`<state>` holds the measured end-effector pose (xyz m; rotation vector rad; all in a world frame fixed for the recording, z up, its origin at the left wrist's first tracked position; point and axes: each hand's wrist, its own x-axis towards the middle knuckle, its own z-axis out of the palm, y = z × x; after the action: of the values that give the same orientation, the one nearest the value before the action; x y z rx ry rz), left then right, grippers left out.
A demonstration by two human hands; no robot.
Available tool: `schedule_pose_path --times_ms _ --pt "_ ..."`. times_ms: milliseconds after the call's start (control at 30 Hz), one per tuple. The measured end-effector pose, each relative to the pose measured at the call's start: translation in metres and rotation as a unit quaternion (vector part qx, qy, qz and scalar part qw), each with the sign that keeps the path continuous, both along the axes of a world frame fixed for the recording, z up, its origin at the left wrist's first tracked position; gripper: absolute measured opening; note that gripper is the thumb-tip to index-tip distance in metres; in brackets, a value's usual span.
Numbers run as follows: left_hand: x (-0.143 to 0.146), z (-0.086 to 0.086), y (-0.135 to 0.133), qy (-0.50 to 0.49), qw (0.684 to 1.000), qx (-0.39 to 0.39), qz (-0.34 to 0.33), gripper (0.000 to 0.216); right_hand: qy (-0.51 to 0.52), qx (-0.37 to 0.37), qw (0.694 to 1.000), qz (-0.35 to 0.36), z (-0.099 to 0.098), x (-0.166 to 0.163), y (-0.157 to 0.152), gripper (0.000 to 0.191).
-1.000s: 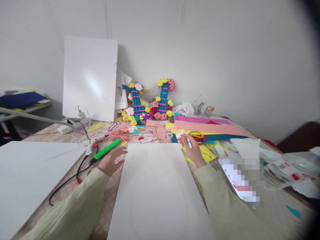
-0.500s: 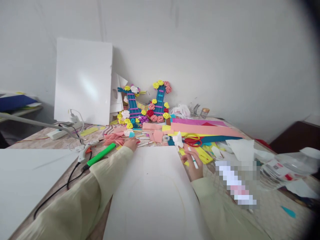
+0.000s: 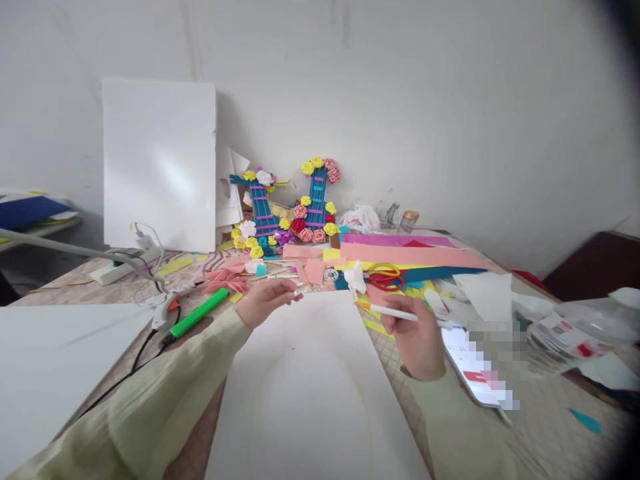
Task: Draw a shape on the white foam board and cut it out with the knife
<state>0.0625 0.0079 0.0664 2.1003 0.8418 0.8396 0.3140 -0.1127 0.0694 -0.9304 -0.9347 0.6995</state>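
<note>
A large white sheet (image 3: 310, 387) with a faint pencilled curve lies on the table in front of me. My left hand (image 3: 267, 301) hovers over its far edge, fingers pinched on a small white stick-like item (image 3: 296, 291), likely a pen cap or marker. My right hand (image 3: 417, 337) is at the sheet's right edge, closed round a white pen (image 3: 395, 312) that points left toward the other hand. A green highlighter (image 3: 199, 311) and a white glue gun (image 3: 161, 308) lie left of my left arm.
Red scissors (image 3: 385, 277), pink and coloured paper strips (image 3: 410, 255) and paper-flower crafts (image 3: 285, 213) crowd the back. A phone (image 3: 475, 367) lies by my right wrist. Another white board (image 3: 45, 360) covers the left, one more leans on the wall (image 3: 157, 163). A power strip (image 3: 127, 265) sits left.
My left hand pulled back from the clutter behind the sheet with a small white item pinched in it. My right hand lifted and turned the pen to point left.
</note>
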Motion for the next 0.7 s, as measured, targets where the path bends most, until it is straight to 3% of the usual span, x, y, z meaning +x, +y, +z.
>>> schedule_pose_path --times_ms 133,267,467,700 --pt "0.007 0.037 -0.069 -0.077 0.997 0.012 -0.001 0.018 -0.046 0.061 0.995 0.066 0.037 -0.021 -0.034 0.037" --pt "0.014 0.06 -0.11 -0.114 0.991 0.064 -0.008 0.01 -0.057 0.078 0.992 0.077 0.051 -0.035 -0.049 0.037" --pt "0.017 0.062 -0.122 -0.127 0.991 0.034 -0.026 0.011 -0.049 0.08 0.992 0.08 0.054 -0.04 -0.054 0.039" --pt "0.015 0.06 -0.126 -0.073 0.993 0.093 -0.019 0.007 -0.112 0.055 0.989 0.074 0.048 -0.041 -0.058 0.04"
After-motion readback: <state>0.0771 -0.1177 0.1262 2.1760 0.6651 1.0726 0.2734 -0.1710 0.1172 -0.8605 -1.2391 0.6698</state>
